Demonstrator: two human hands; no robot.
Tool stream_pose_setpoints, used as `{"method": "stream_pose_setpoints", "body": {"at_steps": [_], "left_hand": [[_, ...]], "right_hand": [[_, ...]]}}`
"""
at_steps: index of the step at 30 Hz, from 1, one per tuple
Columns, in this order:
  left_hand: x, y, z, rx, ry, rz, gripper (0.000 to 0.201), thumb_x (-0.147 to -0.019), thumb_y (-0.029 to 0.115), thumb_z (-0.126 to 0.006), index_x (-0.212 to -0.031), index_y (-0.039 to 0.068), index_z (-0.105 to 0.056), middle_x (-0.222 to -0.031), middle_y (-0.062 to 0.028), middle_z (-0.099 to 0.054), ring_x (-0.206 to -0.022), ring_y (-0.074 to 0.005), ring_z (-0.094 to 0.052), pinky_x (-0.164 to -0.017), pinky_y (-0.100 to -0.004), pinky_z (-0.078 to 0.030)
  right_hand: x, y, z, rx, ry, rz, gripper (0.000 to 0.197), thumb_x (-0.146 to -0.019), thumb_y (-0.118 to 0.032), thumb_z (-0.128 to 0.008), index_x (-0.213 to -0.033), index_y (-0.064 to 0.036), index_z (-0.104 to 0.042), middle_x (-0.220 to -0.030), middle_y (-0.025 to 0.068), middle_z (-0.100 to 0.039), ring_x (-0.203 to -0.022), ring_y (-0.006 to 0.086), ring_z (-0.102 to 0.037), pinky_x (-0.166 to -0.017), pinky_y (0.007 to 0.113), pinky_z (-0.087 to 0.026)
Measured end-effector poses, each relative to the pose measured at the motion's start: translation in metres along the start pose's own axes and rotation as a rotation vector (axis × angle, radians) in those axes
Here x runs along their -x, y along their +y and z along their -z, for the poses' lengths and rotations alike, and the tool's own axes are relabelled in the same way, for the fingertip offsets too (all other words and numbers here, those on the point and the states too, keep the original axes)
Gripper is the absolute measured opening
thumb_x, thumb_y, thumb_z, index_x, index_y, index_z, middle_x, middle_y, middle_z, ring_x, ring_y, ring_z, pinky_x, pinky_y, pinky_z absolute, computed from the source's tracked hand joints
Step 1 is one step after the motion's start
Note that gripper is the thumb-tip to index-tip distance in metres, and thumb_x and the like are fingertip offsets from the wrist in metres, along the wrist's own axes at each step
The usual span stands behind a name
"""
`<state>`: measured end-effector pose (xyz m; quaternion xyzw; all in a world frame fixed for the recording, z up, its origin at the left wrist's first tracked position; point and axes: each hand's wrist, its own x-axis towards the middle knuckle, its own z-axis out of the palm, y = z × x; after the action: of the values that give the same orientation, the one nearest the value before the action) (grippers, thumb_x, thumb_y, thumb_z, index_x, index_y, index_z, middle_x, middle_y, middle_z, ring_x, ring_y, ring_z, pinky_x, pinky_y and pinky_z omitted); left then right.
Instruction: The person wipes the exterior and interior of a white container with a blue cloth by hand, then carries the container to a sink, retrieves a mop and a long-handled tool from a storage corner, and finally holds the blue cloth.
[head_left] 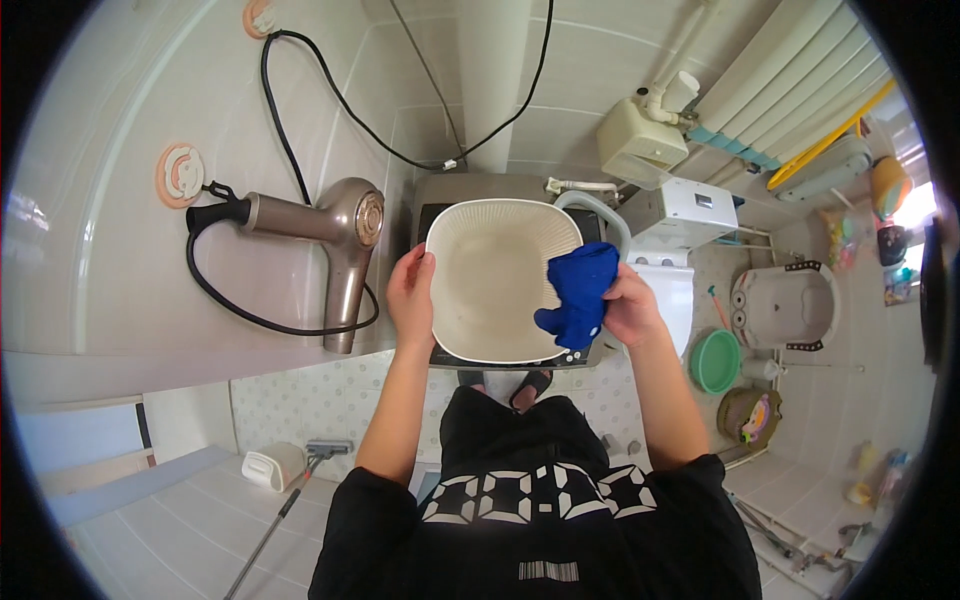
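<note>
The blue cloth (580,285) hides a stretch of the cream basin (490,285) at its right rim, and partly covers the fingers of the right hand (635,312). How the left hand (408,300) meets the basin's outer wall is unclear. The basin conceals most of the washing machine (428,190) (whether it rests there cannot be told). The hair dryer's black cord (330,80) leaves through the top edge; the lower edge cuts off the mop (290,505) and black T-shirt (450,555).
</note>
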<state>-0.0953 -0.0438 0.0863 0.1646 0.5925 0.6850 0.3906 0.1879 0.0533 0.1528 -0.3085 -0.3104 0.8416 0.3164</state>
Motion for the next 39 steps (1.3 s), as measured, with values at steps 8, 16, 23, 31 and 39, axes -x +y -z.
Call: {"method": "stream_pose_setpoints", "body": {"at_steps": [8,16,23,31,39], "left_hand": [[0.014,0.002,0.024,0.162,-0.262,0.034,0.063,-0.093,0.009,-0.063,-0.15,0.003,-0.037,-0.153,-0.0164,-0.039,-0.14,-0.0222,-0.038,-0.113,-0.035,-0.031],[0.096,-0.024,-0.012,0.198,0.104,0.005,0.099,-0.08,-0.006,-0.062,-0.159,0.021,-0.008,-0.159,-0.0124,-0.019,-0.145,-0.0288,-0.025,-0.118,-0.0417,-0.022],[0.064,-0.015,-0.007,0.27,0.137,-0.012,0.086,-0.072,-0.016,-0.037,-0.153,0.01,-0.027,-0.148,-0.0126,-0.04,-0.137,-0.0263,-0.039,-0.114,-0.0378,-0.03],[0.065,-0.015,-0.003,0.196,0.098,-0.037,0.081,-0.073,-0.018,-0.032,-0.151,0.006,-0.03,-0.148,-0.0138,-0.04,-0.136,-0.026,-0.041,-0.114,-0.0369,-0.032],[0.066,-0.014,-0.007,0.149,0.158,-0.087,0.078,-0.076,-0.017,-0.033,-0.15,0.007,-0.031,-0.146,-0.0148,-0.041,-0.133,-0.0266,-0.044,-0.112,-0.0373,-0.034]], "right_hand": [[-0.001,0.019,0.013,-0.19,-0.01,0.087,0.066,-0.065,-0.006,-0.05,-0.13,0.0038,-0.049,-0.126,0.0226,-0.06,-0.119,0.0368,-0.057,-0.104,0.046,-0.045],[-0.001,0.038,-0.01,-0.324,0.025,0.153,0.067,-0.065,-0.007,-0.051,-0.13,0.0026,-0.048,-0.129,0.0214,-0.058,-0.123,0.0373,-0.055,-0.104,0.047,-0.045],[-0.003,0.04,-0.025,0.184,-0.002,0.09,0.054,-0.075,-0.001,-0.055,-0.129,0.0017,-0.051,-0.117,0.0123,-0.064,-0.109,0.0262,-0.062,-0.098,0.039,-0.048],[-0.081,0.032,-0.094,1.851,-0.434,0.446,0.043,-0.079,-0.004,-0.062,-0.121,-0.0033,-0.059,-0.108,0.0187,-0.064,-0.105,0.0326,-0.063,-0.086,0.039,-0.053],[-0.176,0.107,-0.067,2.452,-0.354,0.115,0.037,-0.085,-0.013,-0.064,-0.121,-0.007,-0.062,-0.115,0.015,-0.064,-0.113,0.0334,-0.062,-0.076,0.053,-0.059]]}}
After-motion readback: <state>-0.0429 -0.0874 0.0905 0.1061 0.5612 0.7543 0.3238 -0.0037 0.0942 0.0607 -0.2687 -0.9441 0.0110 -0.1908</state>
